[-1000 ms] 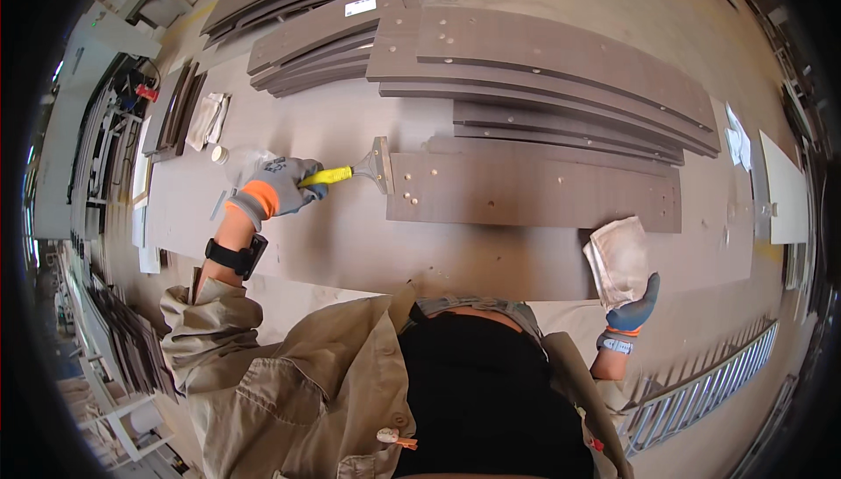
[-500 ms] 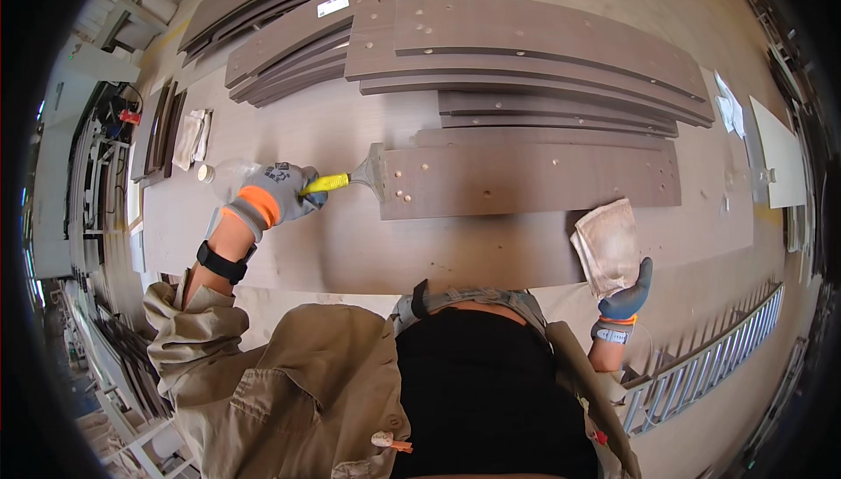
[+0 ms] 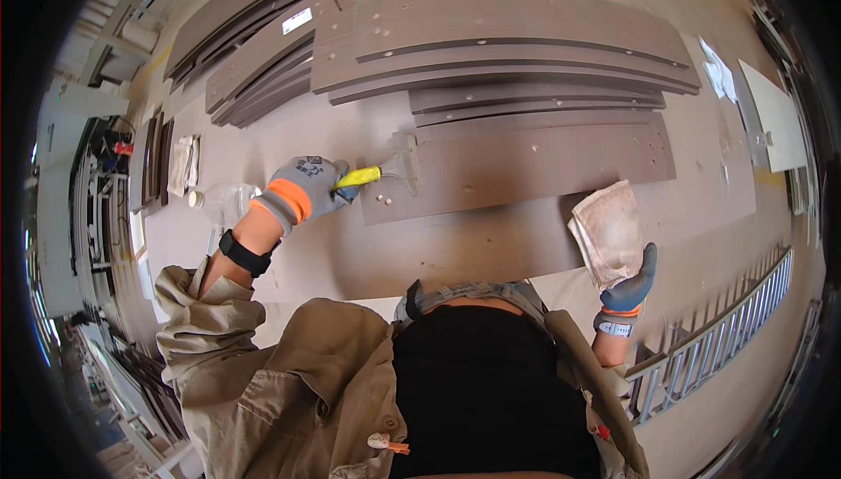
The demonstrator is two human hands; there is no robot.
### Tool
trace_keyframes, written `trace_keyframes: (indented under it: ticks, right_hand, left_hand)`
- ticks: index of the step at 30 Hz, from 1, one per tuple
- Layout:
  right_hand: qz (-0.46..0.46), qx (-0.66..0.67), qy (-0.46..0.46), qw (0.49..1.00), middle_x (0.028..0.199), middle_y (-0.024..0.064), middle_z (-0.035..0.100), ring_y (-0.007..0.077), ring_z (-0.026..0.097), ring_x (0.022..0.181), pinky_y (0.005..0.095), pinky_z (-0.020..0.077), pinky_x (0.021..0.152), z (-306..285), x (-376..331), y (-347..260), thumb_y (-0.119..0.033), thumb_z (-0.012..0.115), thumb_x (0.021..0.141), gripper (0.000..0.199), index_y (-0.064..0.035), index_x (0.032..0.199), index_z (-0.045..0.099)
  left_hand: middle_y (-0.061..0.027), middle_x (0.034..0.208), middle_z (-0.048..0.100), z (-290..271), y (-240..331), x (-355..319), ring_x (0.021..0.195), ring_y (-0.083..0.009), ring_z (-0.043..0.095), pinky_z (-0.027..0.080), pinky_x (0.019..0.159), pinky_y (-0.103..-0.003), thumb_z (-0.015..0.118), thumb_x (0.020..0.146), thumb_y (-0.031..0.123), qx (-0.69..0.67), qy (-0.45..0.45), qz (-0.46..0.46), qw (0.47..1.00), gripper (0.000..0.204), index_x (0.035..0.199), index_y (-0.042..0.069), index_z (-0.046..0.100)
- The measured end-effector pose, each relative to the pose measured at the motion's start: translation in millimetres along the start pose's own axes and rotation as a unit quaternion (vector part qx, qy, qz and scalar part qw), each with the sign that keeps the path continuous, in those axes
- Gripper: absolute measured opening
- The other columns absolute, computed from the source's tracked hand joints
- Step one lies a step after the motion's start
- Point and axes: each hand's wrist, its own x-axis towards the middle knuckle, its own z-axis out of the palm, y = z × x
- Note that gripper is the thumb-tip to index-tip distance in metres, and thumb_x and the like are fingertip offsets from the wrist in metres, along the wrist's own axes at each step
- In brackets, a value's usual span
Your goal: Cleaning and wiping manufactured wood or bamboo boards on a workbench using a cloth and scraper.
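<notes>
My left hand (image 3: pixel 317 185), in a grey glove with an orange cuff, is closed around the yellow handle of a wide-bladed scraper (image 3: pixel 357 178). The blade lies over the left part of a long brown board (image 3: pixel 534 159) with small holes in it. Two of the holes show left of the blade. My right hand (image 3: pixel 632 282), also gloved, grips a folded, stained whitish cloth (image 3: pixel 609 234) by its near end. The cloth is at the board's near right edge; whether it touches the board I cannot tell.
Stacked brown boards (image 3: pixel 517 24) lie behind the work board, with another pile (image 3: pixel 254 67) at the far left. A clear bottle (image 3: pixel 229 203) lies beside my left wrist, near a folded rag (image 3: pixel 184 165). A metal rack (image 3: pixel 714 334) stands at the right.
My left hand has moved the scraper right, from the board's left end onto its surface, past the small holes. My right hand keeps hold of the cloth. The whole view has shifted slightly.
</notes>
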Motion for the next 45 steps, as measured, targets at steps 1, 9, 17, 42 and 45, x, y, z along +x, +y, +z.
trace_keyframes:
  ticks: [1, 9, 17, 42, 45]
  right_hand:
    - [-0.048, -0.065, -0.061, 0.995, 0.133, 0.0141, 0.046, 0.0268, 0.047, 0.12, 0.0438, 0.0396, 0.101, -8.8, 0.7, 1.8, -0.032, 0.037, 0.096, 0.047, -0.0003, 0.131, 0.043]
    - [0.085, 0.128, 0.006, 0.988, 0.131, 0.0115, 0.05, 0.0275, 0.049, 0.118, 0.0431, 0.0381, 0.101, -9.4, -14.0, -7.8, -0.045, 0.039, 0.093, 0.057, -0.0015, 0.129, 0.047]
    - [0.091, 0.172, -0.006, 0.981, 0.13, 0.0128, 0.051, 0.0286, 0.05, 0.118, 0.0441, 0.0388, 0.101, -24.3, -3.7, -1.3, -0.045, 0.04, 0.093, 0.057, -0.0004, 0.128, 0.048]
    - [0.149, 0.274, 0.026, 0.95, 0.13, 0.0121, 0.051, 0.0277, 0.049, 0.118, 0.0436, 0.036, 0.102, -122.7, 79.4, -43.1, -0.044, 0.04, 0.093, 0.055, -0.0022, 0.128, 0.048]
    - [0.146, 0.298, 0.006, 0.943, 0.13, 0.0126, 0.051, 0.028, 0.048, 0.119, 0.0444, 0.036, 0.102, -128.9, 86.4, -50.2, -0.044, 0.04, 0.093, 0.056, -0.0016, 0.129, 0.048]
  left_hand:
    - [-0.0146, 0.077, 0.064, -2.6, 5.2, 5.3, 0.074, -0.0348, 0.062, 0.048, 0.066, -0.043, 0.05, 0.084, 0.038, 0.005, 0.003, 0.012, 1.0, 0.033, 0.097, 0.009, 0.057]
    - [-0.0129, 0.084, 0.066, -15.5, 44.4, 47.4, 0.078, -0.0324, 0.063, 0.049, 0.07, -0.042, 0.05, 0.083, 0.038, 0.035, -0.022, 0.031, 0.999, 0.033, 0.1, 0.011, 0.06]
    - [-0.0177, 0.078, 0.064, -22.3, 76.9, 73.0, 0.074, -0.0354, 0.063, 0.049, 0.068, -0.043, 0.053, 0.081, 0.036, 0.017, 0.016, 0.053, 0.998, 0.036, 0.099, 0.006, 0.06]
    - [-0.0182, 0.081, 0.065, -96.5, 233.8, 149.0, 0.078, -0.0367, 0.062, 0.049, 0.07, -0.044, 0.051, 0.084, 0.039, 0.099, -0.037, 0.055, 0.993, 0.038, 0.102, 0.007, 0.059]
    - [-0.0183, 0.081, 0.065, -103.7, 252.5, 157.9, 0.079, -0.0368, 0.062, 0.049, 0.07, -0.045, 0.051, 0.084, 0.039, 0.111, -0.035, 0.055, 0.992, 0.038, 0.102, 0.007, 0.059]
